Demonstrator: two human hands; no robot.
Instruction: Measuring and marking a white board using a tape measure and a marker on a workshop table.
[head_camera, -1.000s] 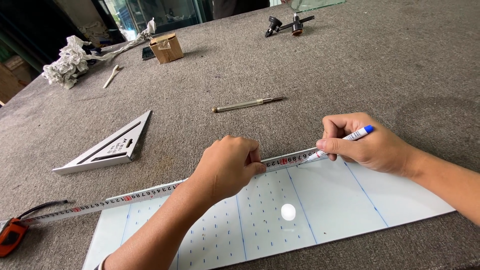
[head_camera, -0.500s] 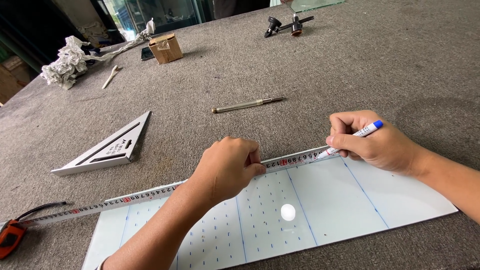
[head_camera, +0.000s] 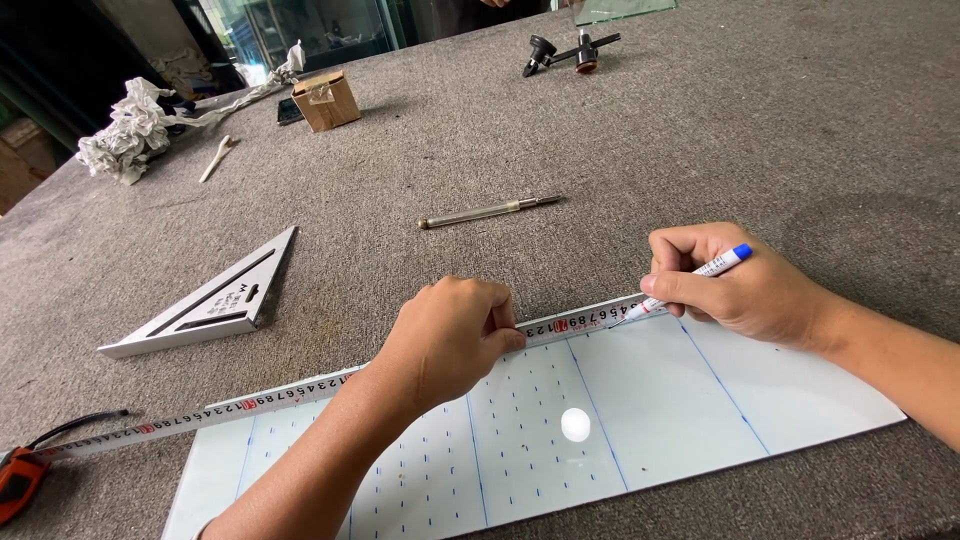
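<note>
A long white glass sheet (head_camera: 690, 410) with blue lines and small dashes lies on the grey felt table. A tape measure's blade (head_camera: 250, 402) runs along the sheet's far edge. My left hand (head_camera: 450, 335) presses the blade down near the sheet's middle, fingers curled on it. My right hand (head_camera: 735, 285) holds a blue-capped white marker (head_camera: 700, 275), its tip touching the sheet at the blade's edge. The tape's orange case (head_camera: 18, 480) rests at the far left.
A metal triangular square (head_camera: 210, 300) lies left of my hands. A slim glass cutter (head_camera: 490, 211) lies beyond them. Farther back are a small wooden box (head_camera: 325, 100), crumpled paper (head_camera: 125, 130) and a black circle-cutting tool (head_camera: 565, 52).
My right hand with the marker has shifted slightly right along the tape's edge. My left hand stays on the blade.
</note>
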